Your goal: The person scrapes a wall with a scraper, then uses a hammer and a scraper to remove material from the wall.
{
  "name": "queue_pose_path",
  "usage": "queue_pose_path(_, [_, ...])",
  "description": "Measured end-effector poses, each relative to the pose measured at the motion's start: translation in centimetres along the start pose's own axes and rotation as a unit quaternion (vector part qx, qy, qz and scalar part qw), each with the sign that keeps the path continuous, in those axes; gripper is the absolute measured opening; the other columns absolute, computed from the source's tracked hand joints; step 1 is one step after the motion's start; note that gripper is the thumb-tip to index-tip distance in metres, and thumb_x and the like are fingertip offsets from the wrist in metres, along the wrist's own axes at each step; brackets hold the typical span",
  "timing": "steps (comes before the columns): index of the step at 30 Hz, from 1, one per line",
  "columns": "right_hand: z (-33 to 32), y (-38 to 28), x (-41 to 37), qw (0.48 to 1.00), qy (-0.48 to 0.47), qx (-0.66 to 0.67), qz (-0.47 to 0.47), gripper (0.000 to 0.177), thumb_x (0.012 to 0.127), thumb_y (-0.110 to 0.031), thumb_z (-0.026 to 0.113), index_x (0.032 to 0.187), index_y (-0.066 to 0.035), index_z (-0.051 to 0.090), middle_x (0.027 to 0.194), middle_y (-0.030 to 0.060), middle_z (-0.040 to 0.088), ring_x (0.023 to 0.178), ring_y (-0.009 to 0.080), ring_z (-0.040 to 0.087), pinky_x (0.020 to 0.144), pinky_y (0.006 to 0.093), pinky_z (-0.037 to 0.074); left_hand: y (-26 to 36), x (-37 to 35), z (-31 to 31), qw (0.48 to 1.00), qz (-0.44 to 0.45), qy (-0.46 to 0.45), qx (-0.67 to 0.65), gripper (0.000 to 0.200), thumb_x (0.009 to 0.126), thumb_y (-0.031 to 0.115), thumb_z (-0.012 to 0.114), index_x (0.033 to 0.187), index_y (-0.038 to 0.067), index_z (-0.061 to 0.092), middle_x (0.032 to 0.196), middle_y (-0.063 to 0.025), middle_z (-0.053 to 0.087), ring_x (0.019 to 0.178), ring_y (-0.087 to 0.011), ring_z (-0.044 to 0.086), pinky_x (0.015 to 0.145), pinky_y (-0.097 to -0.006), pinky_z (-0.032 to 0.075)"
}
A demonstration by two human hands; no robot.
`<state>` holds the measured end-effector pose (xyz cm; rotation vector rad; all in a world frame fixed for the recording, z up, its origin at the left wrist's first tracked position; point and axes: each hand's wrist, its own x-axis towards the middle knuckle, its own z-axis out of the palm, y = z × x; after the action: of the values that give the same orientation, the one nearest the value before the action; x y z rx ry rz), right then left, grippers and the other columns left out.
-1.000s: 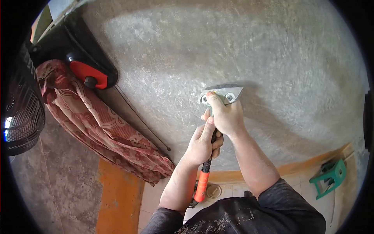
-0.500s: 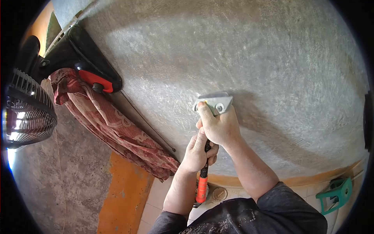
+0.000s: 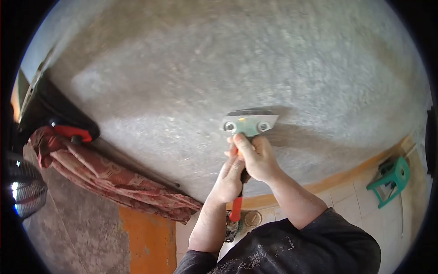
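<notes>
A long-handled scraper [image 3: 248,124] with a wide metal blade and a black and red handle lies against the grey wall [image 3: 191,82]. My right hand [image 3: 259,160] is closed around the handle just below the scraper's head. Lower down, my left hand [image 3: 229,179] grips the same handle, close beneath the right one. The red end of the handle sticks out below my left hand. Pale dust coats both hands.
At the left, a patterned red cloth [image 3: 114,176] hangs below a black and red fan body [image 3: 59,114], near a fan cage [image 3: 27,187]. A green plastic stool [image 3: 391,180] stands at the right on the tiled floor [image 3: 351,198]. An orange band edges the wall.
The scraper's head now faces the camera more squarely, and my right hand sits lower on it. The view has turned, so the fan and cloth appear farther left and lower.
</notes>
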<state>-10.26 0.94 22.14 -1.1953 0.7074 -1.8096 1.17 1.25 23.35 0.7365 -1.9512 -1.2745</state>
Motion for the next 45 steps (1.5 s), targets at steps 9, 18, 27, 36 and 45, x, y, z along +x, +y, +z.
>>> queue_pose_path(9, [-9.0,-4.3,-2.5,0.989,0.138,-0.045,-0.008,0.021,0.089,-0.022,0.053,0.084,-0.002,0.057,0.061,-0.001,0.053,0.049,0.0037,0.046,0.049,0.0225,0.044,-4.3,4.1,11.2,0.964,0.003,-0.097,-0.248,0.032,0.097,0.03,0.03,0.1,0.004,0.047,0.068,0.0015,0.048,0.052,-0.0045,0.044,0.046,-0.019,0.036])
queue_pose_path(18, [-10.6,-6.6,-0.2,0.996,0.027,0.03,0.076,0.021,0.09,-0.02,0.052,0.085,-0.001,0.061,0.064,0.0015,0.057,0.046,0.0031,0.046,0.041,0.0201,0.04,-1.7,4.7,13.0,0.967,0.016,-0.046,-0.25,0.027,0.096,0.032,0.03,0.111,0.01,0.035,0.06,0.002,0.041,0.041,-0.0027,0.034,0.036,-0.0169,0.028])
queue_pose_path(27, [-10.8,-6.8,0.6,0.98,-0.044,0.135,0.138,0.017,0.087,-0.013,0.055,0.073,-0.005,0.056,0.052,-0.0037,0.047,0.045,0.0033,0.042,0.039,0.0215,0.031,0.2,4.0,13.3,0.974,0.002,0.048,-0.22,0.018,0.095,0.022,0.038,0.087,0.006,0.041,0.062,0.0034,0.041,0.048,-0.0026,0.035,0.042,-0.019,0.028])
queue_pose_path(36, [-11.8,-7.5,2.4,0.953,-0.182,0.157,0.182,0.03,0.086,-0.021,0.059,0.061,-0.006,0.054,0.053,-0.0006,0.053,0.043,0.0051,0.045,0.039,0.0209,0.032,2.1,3.7,14.2,0.944,-0.102,0.062,-0.307,0.027,0.096,0.025,0.037,0.074,0.009,0.035,0.06,0.0052,0.03,0.05,-0.0029,0.026,0.041,-0.0188,0.021])
queue_pose_path(45, [-11.3,-9.2,2.4,0.935,-0.177,0.209,0.225,0.013,0.086,-0.012,0.052,0.075,-0.007,0.051,0.05,0.0011,0.049,0.043,0.0084,0.047,0.042,0.0214,0.038,4.3,3.8,14.1,0.94,-0.154,0.069,-0.298,0.029,0.096,0.03,0.036,0.073,0.012,0.033,0.059,0.0049,0.03,0.048,-0.0025,0.025,0.04,-0.0179,0.022])
